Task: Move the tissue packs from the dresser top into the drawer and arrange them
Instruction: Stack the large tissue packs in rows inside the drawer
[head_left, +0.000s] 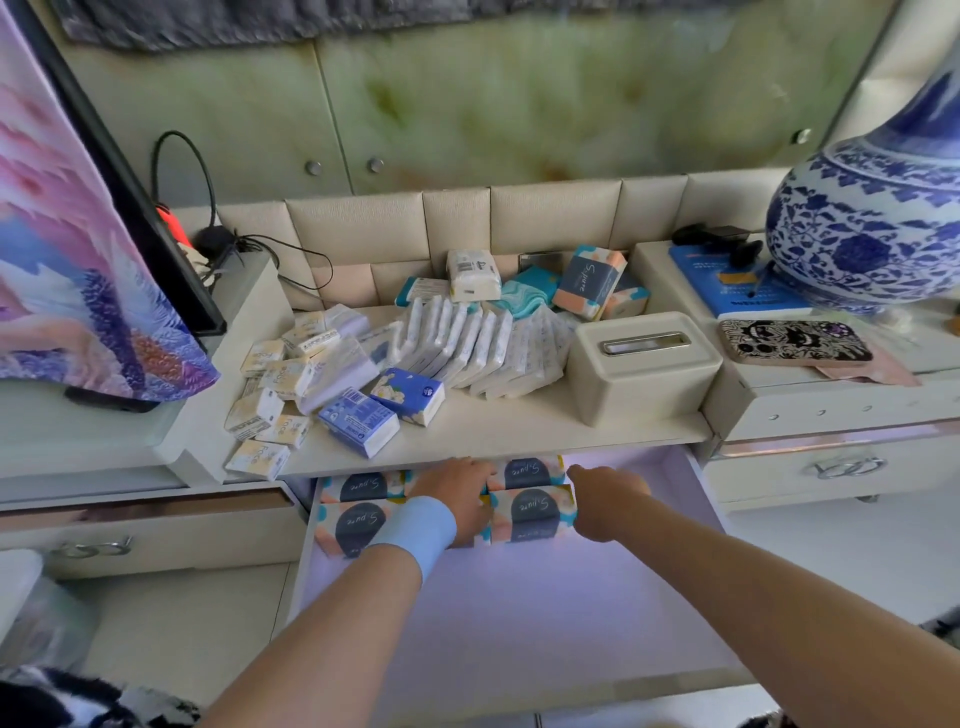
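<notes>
Drawer (519, 623) stood pulled out below the dresser top (519, 426), its pale floor bare toward 6 o'clock. Four S.pure packs sat at its 12 o'clock end in two rows: a front right pack (535, 512), a back right pack (530, 470) partly under the dresser edge, a front left pack (353, 525) and a back left pack (358, 486).

The left hand (457, 493), with a blue wristband (415, 530) on its wrist, lay flat over the middle of the group, fingers stretched toward 1 o'clock and touching the left end of the front right pack. The right hand (608, 501) pressed against that pack's 3 o'clock end, forefinger reaching toward 11 o'clock; whether its other fingers curled under could not be told.

On the dresser top a heap of small tissue packs (467, 343) lay unsorted, two blue packs (384, 410) at its 7 o'clock. A cream tissue box (639, 364) stood at the heap's 3 o'clock. Farther toward 3 o'clock lay a patterned phone (795, 340), and at its 1 o'clock stood a blue-and-white vase (872, 228).
</notes>
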